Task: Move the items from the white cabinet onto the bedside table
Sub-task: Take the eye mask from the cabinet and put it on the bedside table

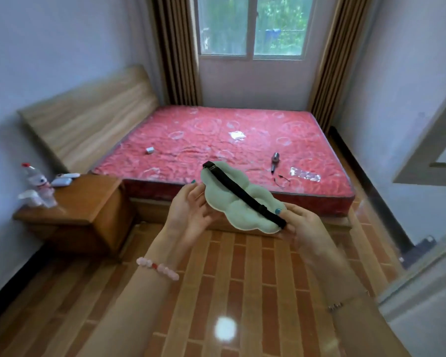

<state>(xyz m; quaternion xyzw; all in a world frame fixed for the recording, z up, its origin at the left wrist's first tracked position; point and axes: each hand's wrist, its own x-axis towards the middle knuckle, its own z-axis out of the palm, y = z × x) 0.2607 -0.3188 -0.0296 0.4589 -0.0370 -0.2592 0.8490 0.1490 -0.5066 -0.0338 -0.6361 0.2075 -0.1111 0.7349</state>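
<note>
item: green eye mask (pixel 238 199) held in air before the bed (pixel 216 140) | left hand (pixel 188 210) pinches one end | right hand (pixel 301 225) grips the other, keeping it flat | target: bedside table (pixel 88 199) at left, well apart

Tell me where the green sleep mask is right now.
In the head view, the green sleep mask is held in mid-air near centre frame between the left hand and right hand, above the floor in front of the bed.
</note>
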